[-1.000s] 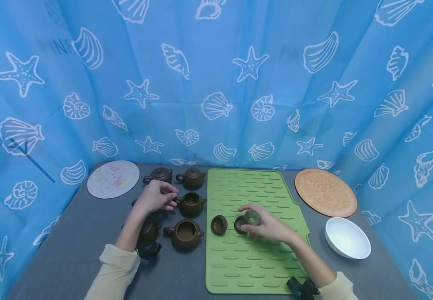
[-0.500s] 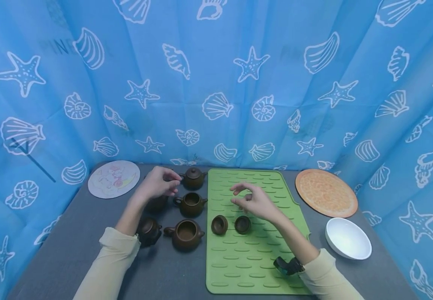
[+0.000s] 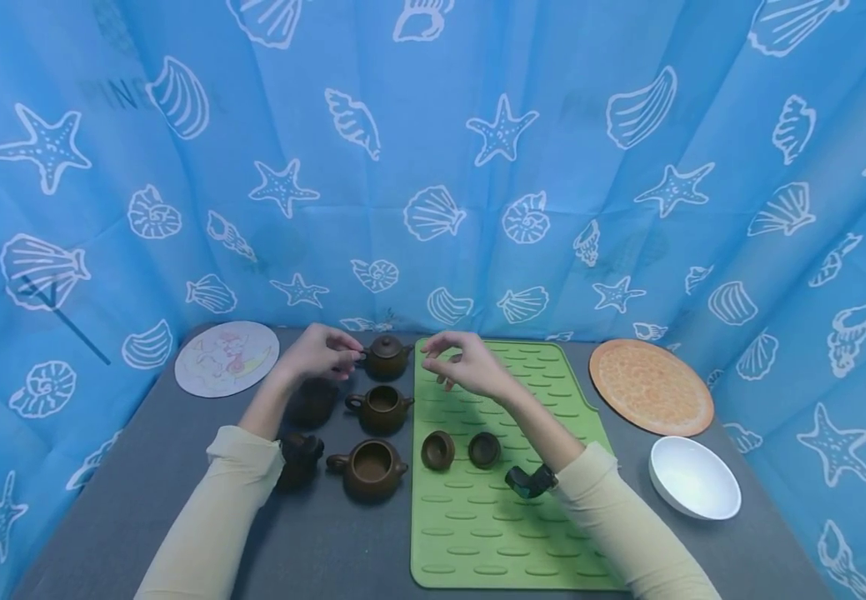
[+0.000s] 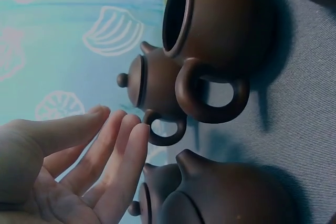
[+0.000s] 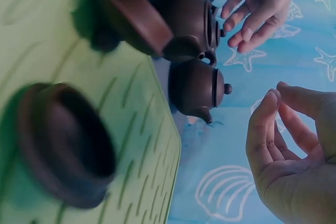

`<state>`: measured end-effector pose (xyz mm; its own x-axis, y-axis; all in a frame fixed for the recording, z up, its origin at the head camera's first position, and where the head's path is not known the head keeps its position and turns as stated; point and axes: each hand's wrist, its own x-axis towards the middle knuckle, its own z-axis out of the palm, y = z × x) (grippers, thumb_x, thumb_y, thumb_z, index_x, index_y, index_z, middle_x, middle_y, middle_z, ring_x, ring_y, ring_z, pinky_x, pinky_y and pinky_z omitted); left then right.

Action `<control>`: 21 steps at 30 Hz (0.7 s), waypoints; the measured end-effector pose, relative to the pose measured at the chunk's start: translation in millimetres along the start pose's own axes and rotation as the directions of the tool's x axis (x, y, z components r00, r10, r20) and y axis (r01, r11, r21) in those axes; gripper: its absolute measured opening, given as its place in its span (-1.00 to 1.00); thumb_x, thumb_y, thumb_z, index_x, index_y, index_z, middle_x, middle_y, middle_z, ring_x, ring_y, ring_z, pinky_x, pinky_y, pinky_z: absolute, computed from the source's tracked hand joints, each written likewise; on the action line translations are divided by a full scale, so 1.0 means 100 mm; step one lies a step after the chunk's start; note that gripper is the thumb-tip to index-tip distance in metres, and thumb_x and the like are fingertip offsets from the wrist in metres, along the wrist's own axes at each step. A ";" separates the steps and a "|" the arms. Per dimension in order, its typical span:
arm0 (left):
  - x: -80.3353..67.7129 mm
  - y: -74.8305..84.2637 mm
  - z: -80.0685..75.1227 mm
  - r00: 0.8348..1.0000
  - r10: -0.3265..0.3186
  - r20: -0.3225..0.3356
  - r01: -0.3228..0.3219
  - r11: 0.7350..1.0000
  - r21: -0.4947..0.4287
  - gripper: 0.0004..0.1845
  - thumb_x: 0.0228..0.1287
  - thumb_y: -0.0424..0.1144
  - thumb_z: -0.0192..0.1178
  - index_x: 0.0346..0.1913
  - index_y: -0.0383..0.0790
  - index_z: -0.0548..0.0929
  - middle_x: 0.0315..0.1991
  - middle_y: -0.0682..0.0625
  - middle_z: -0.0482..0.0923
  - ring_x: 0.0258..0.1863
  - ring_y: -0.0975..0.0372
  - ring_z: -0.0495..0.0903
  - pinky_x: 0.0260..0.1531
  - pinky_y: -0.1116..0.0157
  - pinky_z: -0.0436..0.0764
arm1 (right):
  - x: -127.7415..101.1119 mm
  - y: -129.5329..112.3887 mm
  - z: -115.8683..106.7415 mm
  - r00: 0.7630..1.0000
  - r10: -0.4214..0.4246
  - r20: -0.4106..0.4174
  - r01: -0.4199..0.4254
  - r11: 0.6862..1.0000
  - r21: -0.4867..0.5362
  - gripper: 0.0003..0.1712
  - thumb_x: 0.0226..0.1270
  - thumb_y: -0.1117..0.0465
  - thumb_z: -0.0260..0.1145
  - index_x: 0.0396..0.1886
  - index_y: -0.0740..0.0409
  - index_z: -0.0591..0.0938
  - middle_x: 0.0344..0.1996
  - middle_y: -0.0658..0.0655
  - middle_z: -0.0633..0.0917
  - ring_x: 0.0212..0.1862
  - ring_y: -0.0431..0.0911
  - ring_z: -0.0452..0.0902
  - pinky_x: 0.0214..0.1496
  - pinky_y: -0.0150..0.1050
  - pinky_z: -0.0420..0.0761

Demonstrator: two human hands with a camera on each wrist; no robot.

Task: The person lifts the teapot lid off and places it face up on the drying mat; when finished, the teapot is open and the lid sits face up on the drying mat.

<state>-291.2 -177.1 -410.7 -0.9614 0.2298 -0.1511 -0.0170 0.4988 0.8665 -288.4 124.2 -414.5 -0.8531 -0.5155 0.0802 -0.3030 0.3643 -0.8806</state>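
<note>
My left hand (image 3: 320, 353) hovers by the handle of a dark brown lidded teapot (image 3: 386, 358) in the back row, its fingers relaxed and holding nothing. In the left wrist view its fingertips come close to that teapot's handle; contact cannot be told. My right hand (image 3: 466, 363) hangs over the mat's back left corner, right of the same teapot, fingers loosely bent with nothing between them. Nearer stand two lidless teapots, one (image 3: 382, 408) behind the other (image 3: 371, 471). Two lids, left (image 3: 438, 450) and right (image 3: 484, 450), lie hollow side up on the green mat (image 3: 508, 533).
More teapots, such as a dark one (image 3: 312, 404), stand in a left column, partly hidden by my left arm. A round pale picture mat (image 3: 227, 358) lies back left. At right are a round orange-brown mat (image 3: 652, 385) and a white bowl (image 3: 695, 477). A blue curtain (image 3: 433, 167) hangs behind.
My right hand has left the right-hand lid on the green mat and moved back and left towards the lidded teapot. My left hand has moved farther back, towards the same teapot's handle.
</note>
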 end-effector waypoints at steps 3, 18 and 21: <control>0.05 0.01 -0.02 0.999 -0.031 0.006 0.031 0.999 0.006 -0.69 0.65 -0.33 0.19 0.24 -0.48 0.69 0.05 -0.41 0.73 -0.08 -0.03 0.82 -0.02 0.12 0.89 | 0.16 -0.04 0.04 1.000 0.005 0.000 -0.005 1.000 0.002 -0.71 0.58 0.29 0.36 0.18 0.31 0.70 -0.04 0.36 0.76 -0.33 -0.07 0.77 -0.14 0.26 0.85; 0.27 -0.08 0.02 0.988 -0.156 0.004 0.156 0.988 -0.019 -0.66 0.64 -0.37 0.17 0.31 -0.46 0.65 0.18 -0.39 0.69 0.04 -0.05 0.81 0.06 0.12 0.87 | 0.71 0.04 0.35 0.986 0.165 -0.032 -0.162 0.984 0.077 -0.67 0.52 0.32 0.41 0.19 0.36 0.69 -0.05 0.38 0.80 -0.39 -0.18 0.68 -0.11 -0.01 0.91; 0.30 -0.10 0.01 0.984 -0.177 -0.015 0.176 0.983 -0.055 -0.68 0.63 -0.38 0.17 0.29 -0.46 0.67 0.12 -0.36 0.72 -0.09 0.07 0.84 -0.02 0.18 0.89 | 0.78 0.08 0.40 0.977 0.210 -0.046 -0.205 0.974 0.101 -0.67 0.52 0.31 0.41 0.19 0.33 0.69 -0.11 0.31 0.81 -0.40 -0.18 0.67 -0.08 0.01 0.90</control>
<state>-319.5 -174.0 -424.7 -0.9473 0.1251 -0.2951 -0.2012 0.4845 0.8513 -340.1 55.8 -434.0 -0.9162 -0.3915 -0.0855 -0.0773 0.3820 -0.9209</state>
